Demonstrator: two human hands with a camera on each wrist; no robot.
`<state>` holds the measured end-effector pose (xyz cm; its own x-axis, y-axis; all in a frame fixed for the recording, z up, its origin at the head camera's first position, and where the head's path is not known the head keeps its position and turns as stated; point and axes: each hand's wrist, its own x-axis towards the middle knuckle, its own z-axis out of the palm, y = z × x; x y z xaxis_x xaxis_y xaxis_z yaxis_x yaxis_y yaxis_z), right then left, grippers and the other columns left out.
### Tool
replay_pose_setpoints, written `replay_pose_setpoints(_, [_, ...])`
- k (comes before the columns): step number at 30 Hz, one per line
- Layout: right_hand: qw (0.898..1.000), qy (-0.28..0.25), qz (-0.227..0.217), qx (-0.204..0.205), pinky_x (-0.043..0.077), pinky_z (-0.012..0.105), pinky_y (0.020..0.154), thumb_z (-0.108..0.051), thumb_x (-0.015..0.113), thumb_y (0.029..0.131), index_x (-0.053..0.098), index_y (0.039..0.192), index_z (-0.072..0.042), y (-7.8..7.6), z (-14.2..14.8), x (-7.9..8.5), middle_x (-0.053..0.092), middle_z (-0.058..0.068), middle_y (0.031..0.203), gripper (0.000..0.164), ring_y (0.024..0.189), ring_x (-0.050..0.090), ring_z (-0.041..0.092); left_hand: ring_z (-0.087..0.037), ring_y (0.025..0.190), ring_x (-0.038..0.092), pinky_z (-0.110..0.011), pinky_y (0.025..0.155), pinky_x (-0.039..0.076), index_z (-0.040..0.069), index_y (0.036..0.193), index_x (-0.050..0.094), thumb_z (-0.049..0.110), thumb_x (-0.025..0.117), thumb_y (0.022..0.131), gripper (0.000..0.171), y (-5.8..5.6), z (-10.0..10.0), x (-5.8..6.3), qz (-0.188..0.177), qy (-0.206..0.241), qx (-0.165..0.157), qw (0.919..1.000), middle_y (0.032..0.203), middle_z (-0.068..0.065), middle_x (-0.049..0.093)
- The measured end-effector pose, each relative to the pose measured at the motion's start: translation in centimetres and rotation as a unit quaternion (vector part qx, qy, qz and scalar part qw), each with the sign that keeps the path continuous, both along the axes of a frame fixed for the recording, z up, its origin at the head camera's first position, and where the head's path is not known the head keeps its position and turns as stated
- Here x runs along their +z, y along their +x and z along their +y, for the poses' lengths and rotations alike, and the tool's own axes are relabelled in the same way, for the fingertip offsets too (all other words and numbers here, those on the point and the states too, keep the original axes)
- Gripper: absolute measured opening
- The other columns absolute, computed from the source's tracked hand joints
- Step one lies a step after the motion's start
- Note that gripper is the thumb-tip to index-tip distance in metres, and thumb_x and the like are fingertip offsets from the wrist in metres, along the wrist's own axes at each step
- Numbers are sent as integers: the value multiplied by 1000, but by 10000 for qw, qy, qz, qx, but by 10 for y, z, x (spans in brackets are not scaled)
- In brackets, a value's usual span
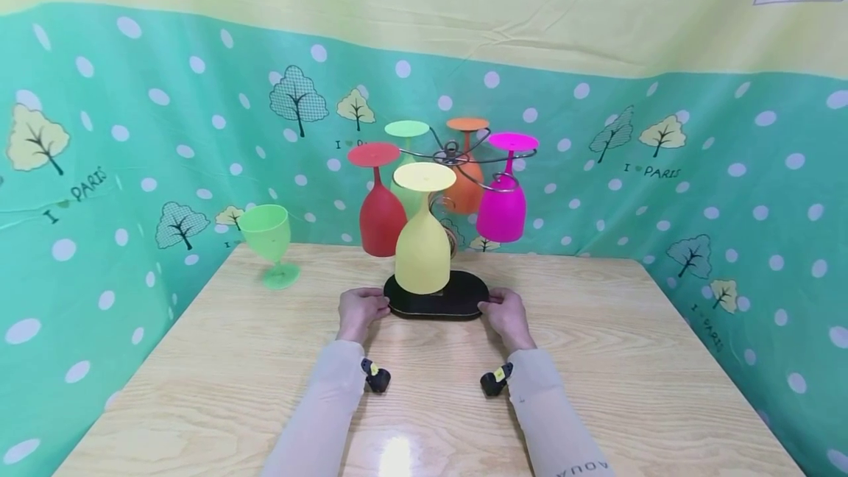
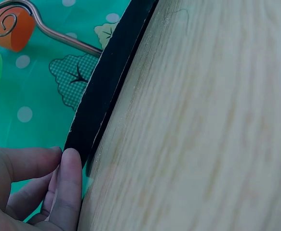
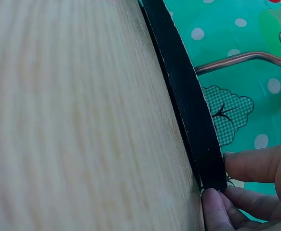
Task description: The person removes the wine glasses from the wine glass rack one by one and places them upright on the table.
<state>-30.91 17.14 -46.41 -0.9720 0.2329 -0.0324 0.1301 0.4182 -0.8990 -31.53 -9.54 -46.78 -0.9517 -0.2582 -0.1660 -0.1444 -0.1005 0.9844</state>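
A metal wine glass rack (image 1: 451, 157) with a black oval base (image 1: 437, 305) stands mid-table. Upside down from its curled wire arms hang a red goblet (image 1: 383, 219), a yellow goblet (image 1: 422, 256), a pale green goblet (image 1: 407, 186), an orange goblet (image 1: 467, 186) and a magenta goblet (image 1: 501, 210). My left hand (image 1: 361, 309) holds the left end of the base, thumb on top and fingertips low at the edge in the left wrist view. At the opposite end, my right hand (image 1: 506, 315) grips the base the same way. The other fingers are partly hidden.
A green goblet (image 1: 266, 230) stands upright at the table's back left, apart from the rack. Behind the wooden table (image 1: 583, 374) and along its sides hangs a dotted green and yellow cloth (image 1: 576, 116). Small black cameras (image 1: 376, 376) sit on both wrists.
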Motion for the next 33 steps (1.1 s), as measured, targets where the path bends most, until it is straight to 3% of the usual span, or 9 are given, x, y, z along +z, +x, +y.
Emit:
replay_pose_setpoints(9, [9994,-179,-124,253,48,40,88,-12,64,88,55,124,6,0,11,10,60,21,114,42,102,57,29,-21,67,69,-38,73,58,-14,107,64,-13,65,80,26,1,-1,0,-2,72,51,10000,97,-28,65])
replay_pose_setpoints(14, [9980,-475,148,392,48,41,92,-15,58,92,51,129,7,2,28,29,58,23,119,43,104,58,32,-22,68,69,-37,72,58,-12,106,65,-12,66,80,26,0,-1,0,-35,19,71,10000,98,-26,66])
replay_pose_setpoints(19, [9971,-490,492,312,48,42,93,-21,55,97,50,130,4,2,46,67,58,21,119,42,104,59,32,-21,66,69,-36,70,58,-12,105,65,-11,66,80,26,-1,-2,-1,-49,51,93,9999,95,-24,67])
replay_pose_setpoints(26, [9930,-17,1180,45,48,36,88,-29,55,97,56,126,-1,7,69,123,60,15,113,40,99,61,25,-19,66,68,-35,70,58,-11,105,66,-11,67,80,26,-2,-2,-1,-62,51,79,9999,95,-23,67])
replay_pose_setpoints(30, [9839,121,1750,-356,49,27,78,-33,57,96,61,118,-6,12,80,156,62,7,103,36,91,61,16,-18,66,68,-35,69,58,-12,105,65,-12,66,79,26,-2,-1,-1,-30,65,25,10000,94,-23,67])
replay_pose_setpoints(33, [9733,421,2218,-426,47,24,73,-35,57,95,62,116,-7,13,85,182,61,4,100,36,88,58,13,-18,66,68,-35,69,58,-13,105,65,-13,66,79,26,-1,-1,-1,0,40,-9,10000,93,-22,67])
